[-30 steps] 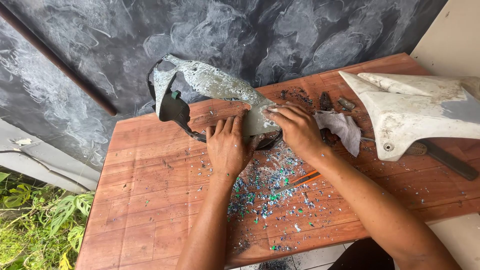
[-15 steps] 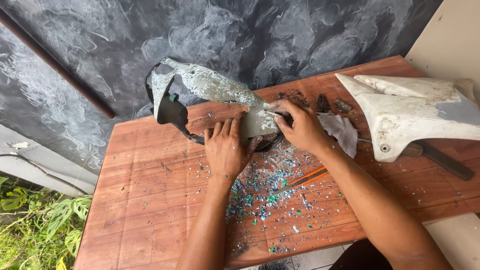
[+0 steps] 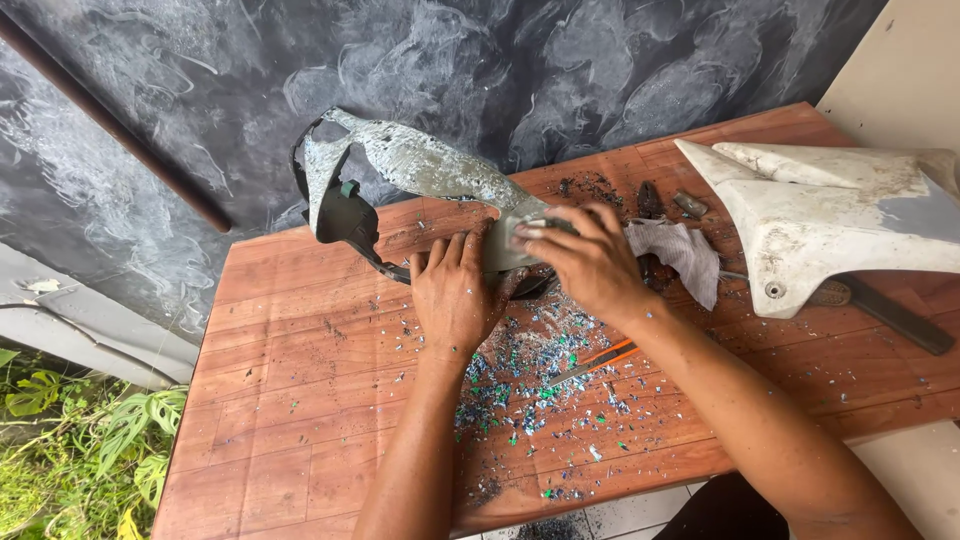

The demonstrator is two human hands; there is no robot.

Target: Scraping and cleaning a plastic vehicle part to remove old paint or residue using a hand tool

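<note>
The grey-green, paint-scraped curved plastic fairing panel (image 3: 420, 170) lay on the wooden surface (image 3: 280, 400), left hand (image 3: 455, 290) flat beside it, right hand (image 3: 585, 260) gripping its narrow end (likely light, stiff, brittle-edged).

Both my forearms reach forward, bare. My left hand (image 3: 455, 285) lies flat, palm down, fingers spread a bit; my right hand (image 3: 585, 260) is curled over, fingers bent, knuckles up.
</note>
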